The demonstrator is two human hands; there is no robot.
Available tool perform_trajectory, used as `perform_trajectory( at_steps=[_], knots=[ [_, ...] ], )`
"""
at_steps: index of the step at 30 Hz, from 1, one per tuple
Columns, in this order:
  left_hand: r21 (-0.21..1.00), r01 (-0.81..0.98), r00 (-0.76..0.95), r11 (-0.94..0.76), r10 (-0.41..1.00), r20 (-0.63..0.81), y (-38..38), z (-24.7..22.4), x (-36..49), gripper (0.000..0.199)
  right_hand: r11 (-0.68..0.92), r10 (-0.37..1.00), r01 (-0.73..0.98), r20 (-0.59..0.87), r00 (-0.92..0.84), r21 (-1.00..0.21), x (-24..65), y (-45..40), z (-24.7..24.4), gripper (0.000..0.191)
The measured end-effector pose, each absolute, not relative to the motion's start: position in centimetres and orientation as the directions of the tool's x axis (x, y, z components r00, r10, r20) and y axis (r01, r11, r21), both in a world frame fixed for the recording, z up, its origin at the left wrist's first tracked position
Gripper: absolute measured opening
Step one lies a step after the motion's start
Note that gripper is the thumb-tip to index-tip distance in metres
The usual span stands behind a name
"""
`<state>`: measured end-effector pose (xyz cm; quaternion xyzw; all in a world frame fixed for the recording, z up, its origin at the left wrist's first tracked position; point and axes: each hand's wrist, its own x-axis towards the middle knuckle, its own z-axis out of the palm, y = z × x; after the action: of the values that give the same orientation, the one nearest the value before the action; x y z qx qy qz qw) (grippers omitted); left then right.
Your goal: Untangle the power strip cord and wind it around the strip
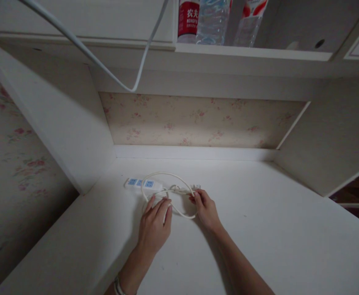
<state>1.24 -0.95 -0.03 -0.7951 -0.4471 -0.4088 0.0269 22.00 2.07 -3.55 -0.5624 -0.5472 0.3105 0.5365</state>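
Observation:
A white power strip [143, 184] with blue socket faces lies on the white desk, left of centre. Its white cord [163, 173] forms loose loops to the right of and in front of the strip. My left hand [156, 221] is at the near left side of the loops, fingers bent over the cord. The cord is pinched between the thumb and fingers of my right hand [205, 208] at the right side of the loops. Just beyond my right fingertips, the plug's metal prongs [198, 187] show.
Side panels [59, 102] flank the white desk [259, 221]. Overhead, a shelf [253, 52] holds plastic bottles [213, 20]. A thick pale cable or bar [133, 88] hangs down in front of the cabinet. Floral wallpaper [197, 121] covers the back.

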Motion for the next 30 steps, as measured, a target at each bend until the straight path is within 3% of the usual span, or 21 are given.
perform_trajectory(
  at_steps=[8,13,19,26,30],
  knots=[
    [0.536,0.648,0.299,-0.541,0.828,0.474,-1.0,-0.6,3.5,0.024,0.313,0.947,0.325,0.318,-0.039,-0.893,18.7,0.2,-2.4,0.03],
    [0.709,0.535,0.198,-0.461,0.883,0.425,-0.6,-1.1,3.6,0.024,0.368,0.926,0.406,0.368,-0.082,-0.836,18.8,0.1,-2.1,0.026],
    [0.717,0.481,0.222,-0.504,0.862,0.456,-0.5,-0.6,3.3,0.022,0.386,0.921,0.377,0.371,-0.116,-0.842,19.0,-0.1,-1.7,0.026],
    [0.848,0.366,-0.024,-0.382,0.908,0.419,-0.1,-0.8,2.2,0.021,0.322,0.897,0.412,0.414,0.156,-0.852,19.6,0.8,-2.0,0.029],
    [0.912,0.233,-0.041,-0.337,0.934,0.355,-0.3,-0.7,2.3,0.022,0.249,0.888,0.394,0.371,0.272,-0.885,20.2,1.6,-2.5,0.032]
  ],
)
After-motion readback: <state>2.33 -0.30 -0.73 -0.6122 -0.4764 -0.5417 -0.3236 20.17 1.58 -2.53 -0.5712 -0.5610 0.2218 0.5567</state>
